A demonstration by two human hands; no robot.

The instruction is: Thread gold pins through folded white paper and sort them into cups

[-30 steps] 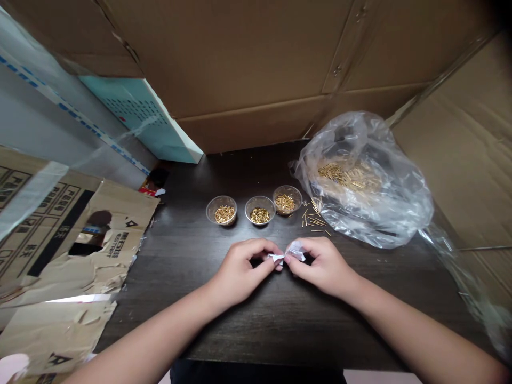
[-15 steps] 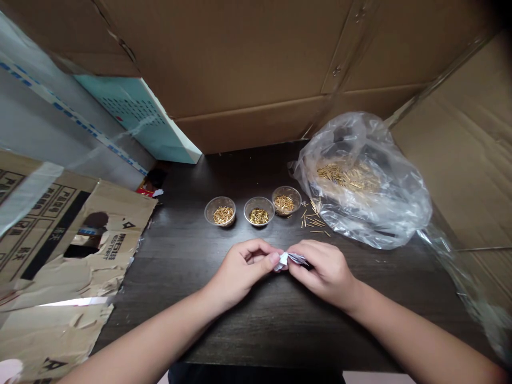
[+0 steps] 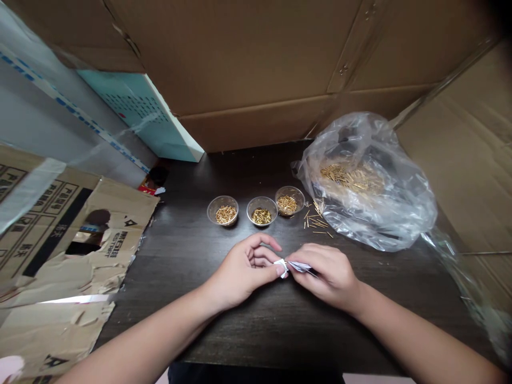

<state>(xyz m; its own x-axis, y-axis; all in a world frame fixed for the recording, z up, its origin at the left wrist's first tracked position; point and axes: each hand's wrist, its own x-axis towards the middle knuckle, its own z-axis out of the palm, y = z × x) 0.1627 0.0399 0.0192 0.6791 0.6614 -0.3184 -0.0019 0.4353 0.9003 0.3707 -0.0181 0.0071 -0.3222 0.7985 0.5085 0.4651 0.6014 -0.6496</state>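
My left hand (image 3: 242,274) pinches a small crumpled white piece (image 3: 283,268), which looks like paper, between thumb and fingers; the index finger is raised off it. Close beside it, my right hand (image 3: 328,273) grips a thin, folded grey-white piece (image 3: 300,266) that also looks like paper. The two pieces meet or nearly meet between my fingertips; I cannot tell whether they are joined. Beyond my hands stand three clear plastic cups, a left cup (image 3: 213,207), a middle cup (image 3: 252,207) and a right cup (image 3: 296,193), each holding small gold-coloured metal pins.
A clear plastic bag (image 3: 400,213) with many gold pins lies at the right, and loose pins (image 3: 316,221) are scattered beside it. Cardboard walls (image 3: 248,64) enclose the dark table (image 3: 180,261). A torn cardboard flap (image 3: 120,224) stands left, a light-blue booklet (image 3: 140,112) behind.
My left index finger has lifted away from the white piece. The white and grey-white pieces now show more clearly between my hands. The view has shifted slightly.
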